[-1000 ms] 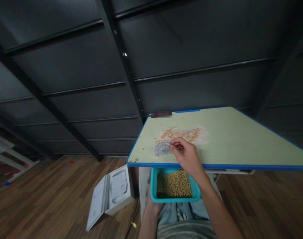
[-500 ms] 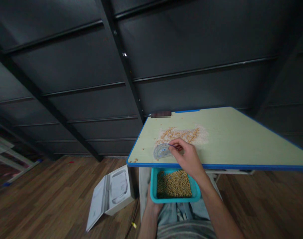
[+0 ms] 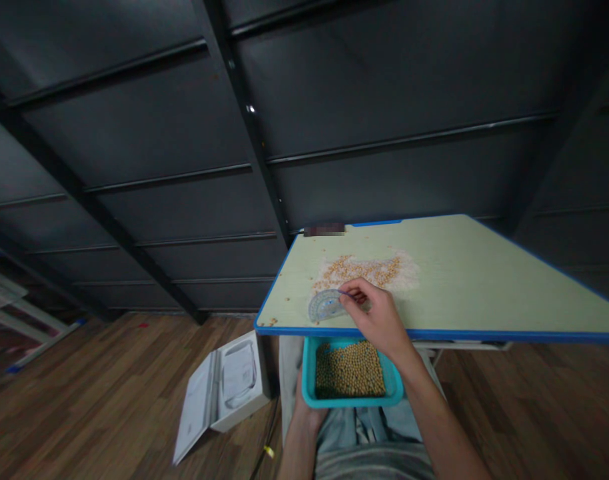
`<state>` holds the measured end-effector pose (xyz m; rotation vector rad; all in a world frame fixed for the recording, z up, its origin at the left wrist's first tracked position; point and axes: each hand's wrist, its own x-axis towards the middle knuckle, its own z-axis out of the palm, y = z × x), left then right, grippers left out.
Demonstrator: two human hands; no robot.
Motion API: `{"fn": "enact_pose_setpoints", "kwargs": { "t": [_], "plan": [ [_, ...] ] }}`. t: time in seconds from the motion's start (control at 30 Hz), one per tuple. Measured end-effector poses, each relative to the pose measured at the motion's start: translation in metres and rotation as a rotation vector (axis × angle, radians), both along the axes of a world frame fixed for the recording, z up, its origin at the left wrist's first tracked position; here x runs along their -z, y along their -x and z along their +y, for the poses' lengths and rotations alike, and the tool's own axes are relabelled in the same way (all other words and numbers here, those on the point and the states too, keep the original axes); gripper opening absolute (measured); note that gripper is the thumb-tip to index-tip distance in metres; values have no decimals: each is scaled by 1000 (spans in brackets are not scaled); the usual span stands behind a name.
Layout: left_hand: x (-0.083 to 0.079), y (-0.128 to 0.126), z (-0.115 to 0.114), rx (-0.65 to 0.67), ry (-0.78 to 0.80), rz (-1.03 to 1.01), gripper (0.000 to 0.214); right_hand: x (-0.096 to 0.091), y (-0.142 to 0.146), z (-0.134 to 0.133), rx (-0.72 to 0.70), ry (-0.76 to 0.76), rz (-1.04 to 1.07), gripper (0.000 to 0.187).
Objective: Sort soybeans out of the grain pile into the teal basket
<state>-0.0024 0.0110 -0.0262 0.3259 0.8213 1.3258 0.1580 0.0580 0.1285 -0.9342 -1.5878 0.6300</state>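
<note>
From where I stand, the person's right hand [image 3: 379, 312] is pinching a clear plastic protractor [image 3: 323, 306] between thumb and fingertips, the other fingers curled in behind. The protractor is a thin, see-through half-disc with fine markings, its curved edge towards the left; it is at the near left part of the surface [image 3: 489, 283], though I can't tell whether it lies flat there or is slightly raised.

The surface is pale greenish-yellow and smooth, edged in blue. Just beyond the hand, small round tan beans [image 3: 384, 272] lie scattered in a loose band over a patch of whitish, grainy powder [image 3: 410, 272], with a few strays near the left corner.

Below the near edge, over the lap, there's a turquoise tray [image 3: 352, 402], rectangular with rounded corners and a smooth rim, holding a layer of round, golden beans [image 3: 353, 370]. The left hand [image 3: 310, 415] is at its lower left, mostly hidden beneath, so I can't tell how the fingers are set.

On the wood-grain floor [image 3: 119, 380] to the left sits an open white box [image 3: 240, 377] with a moulded insert. Dark ribbed panels [image 3: 394, 80] stand behind everything.
</note>
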Motion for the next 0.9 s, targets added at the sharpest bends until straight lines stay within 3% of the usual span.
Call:
{"fn": "enact_pose_setpoints", "kwargs": {
  "t": [0.67, 0.9],
  "plan": [
    [-3, 1, -2, 12, -38, -52, 25, 0, 0, 0, -2, 3, 6, 9],
    [-4, 1, -7, 14, -25, 1, 35, -2, 0, -1, -3, 6, 4, 8]
  ]
}}
